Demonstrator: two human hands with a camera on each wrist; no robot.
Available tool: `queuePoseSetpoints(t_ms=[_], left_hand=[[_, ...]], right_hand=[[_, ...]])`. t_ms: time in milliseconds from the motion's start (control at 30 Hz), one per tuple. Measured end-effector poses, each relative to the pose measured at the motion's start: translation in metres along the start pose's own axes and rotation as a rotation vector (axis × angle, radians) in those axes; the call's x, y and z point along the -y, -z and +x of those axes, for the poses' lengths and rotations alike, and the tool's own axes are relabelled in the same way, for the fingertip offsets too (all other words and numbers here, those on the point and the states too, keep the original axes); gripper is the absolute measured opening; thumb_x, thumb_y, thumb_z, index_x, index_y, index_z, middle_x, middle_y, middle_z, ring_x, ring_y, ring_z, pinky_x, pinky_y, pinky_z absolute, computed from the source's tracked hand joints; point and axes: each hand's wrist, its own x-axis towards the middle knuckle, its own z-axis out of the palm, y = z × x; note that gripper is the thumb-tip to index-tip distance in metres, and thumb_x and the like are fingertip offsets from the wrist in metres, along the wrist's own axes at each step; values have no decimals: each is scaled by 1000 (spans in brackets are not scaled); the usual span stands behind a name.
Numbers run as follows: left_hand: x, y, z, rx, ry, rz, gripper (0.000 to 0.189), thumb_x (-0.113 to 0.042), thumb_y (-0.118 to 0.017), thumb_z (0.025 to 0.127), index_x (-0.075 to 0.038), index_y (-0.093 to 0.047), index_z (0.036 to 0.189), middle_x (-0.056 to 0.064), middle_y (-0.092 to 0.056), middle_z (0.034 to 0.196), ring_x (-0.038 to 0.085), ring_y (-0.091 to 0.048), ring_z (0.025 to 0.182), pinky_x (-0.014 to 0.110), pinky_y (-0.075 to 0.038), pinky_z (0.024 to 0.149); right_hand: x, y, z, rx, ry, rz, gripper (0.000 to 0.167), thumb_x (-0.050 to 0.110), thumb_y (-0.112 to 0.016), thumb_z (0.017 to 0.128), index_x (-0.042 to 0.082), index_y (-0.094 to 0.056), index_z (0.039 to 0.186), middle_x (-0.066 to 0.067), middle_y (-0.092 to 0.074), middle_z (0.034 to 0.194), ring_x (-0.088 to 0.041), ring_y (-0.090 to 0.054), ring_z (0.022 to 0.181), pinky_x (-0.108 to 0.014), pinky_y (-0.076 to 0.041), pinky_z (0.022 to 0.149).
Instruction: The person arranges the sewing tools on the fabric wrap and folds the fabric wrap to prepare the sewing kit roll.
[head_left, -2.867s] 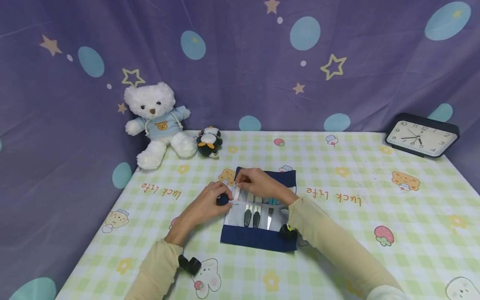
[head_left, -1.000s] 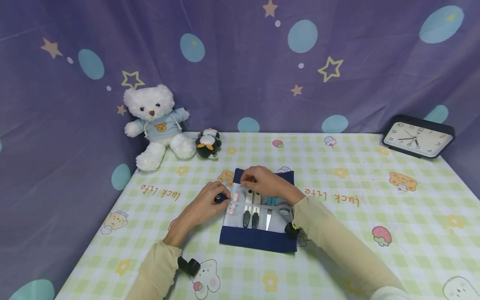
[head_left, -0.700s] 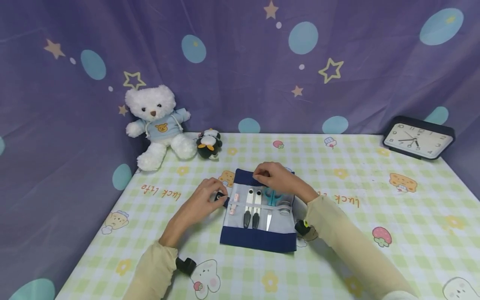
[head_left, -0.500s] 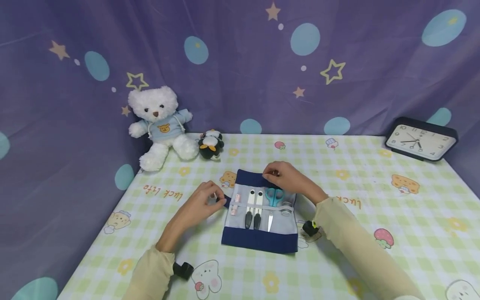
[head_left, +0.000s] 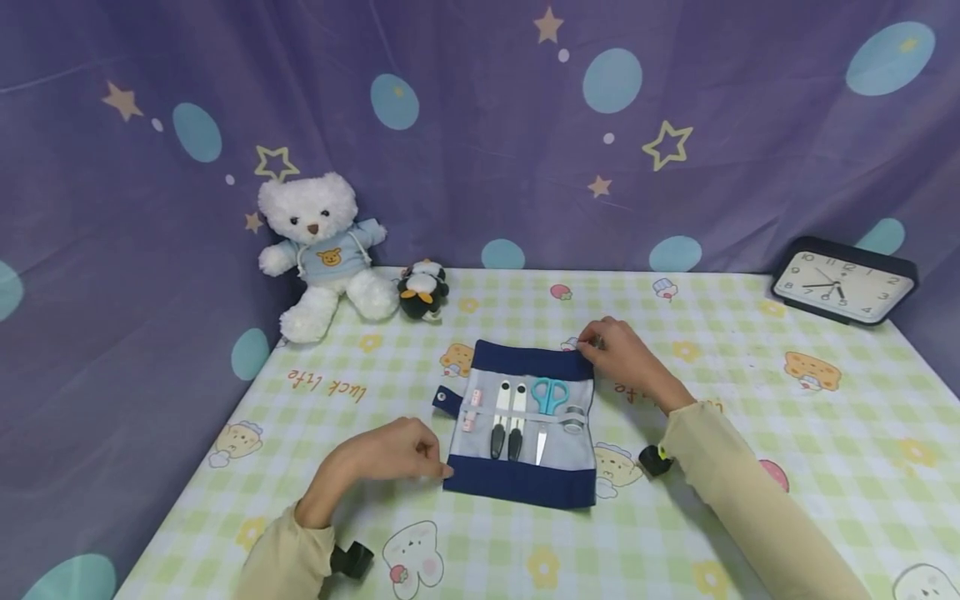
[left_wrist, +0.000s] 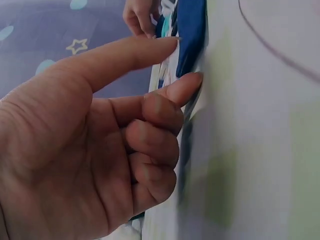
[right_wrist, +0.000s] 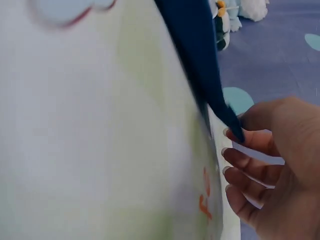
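A navy fabric tool case (head_left: pixel 525 487) with a grey lining lies unfolded. Its elastic band holds a pink-and-white patterned item (head_left: pixel 472 410), two slim white-and-black tools (head_left: pixel 507 421), scissors (head_left: pixel 550 396) with teal handles, and a small round grey-rimmed item (head_left: pixel 574 418). At the near left corner, my left hand (head_left: pixel 397 450) has thumb and index fingertip by the fabric, a gap between them; the other fingers are curled, as the left wrist view shows. My right hand (head_left: pixel 626 358) pinches the case's far right corner between thumb and index finger.
The case's snap tab (head_left: pixel 447 400) sticks out to the left. Behind, a white teddy bear (head_left: pixel 322 250) and a penguin toy (head_left: pixel 423 289) stand at the back left. A black clock (head_left: pixel 845 280) stands at the back right, by the purple curtain (head_left: pixel 480 150).
My right hand left the pink-and-white item and moved right along the far edge to the far right corner. My left hand let go of the snap tab and came down to the near left corner.
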Motion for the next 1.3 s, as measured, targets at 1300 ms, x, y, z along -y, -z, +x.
queuePoseSetpoints(t_ms=[1300], left_hand=[[13, 28, 59, -343, 92, -222, 15, -7, -61, 102, 3, -69, 96, 10, -72, 71, 18, -68, 55, 31, -57, 57]], right_hand=[[-27, 32, -82, 26, 33, 127, 4, 4, -67, 99, 6, -69, 96, 3, -64, 80, -10, -55, 70, -27, -47, 66]])
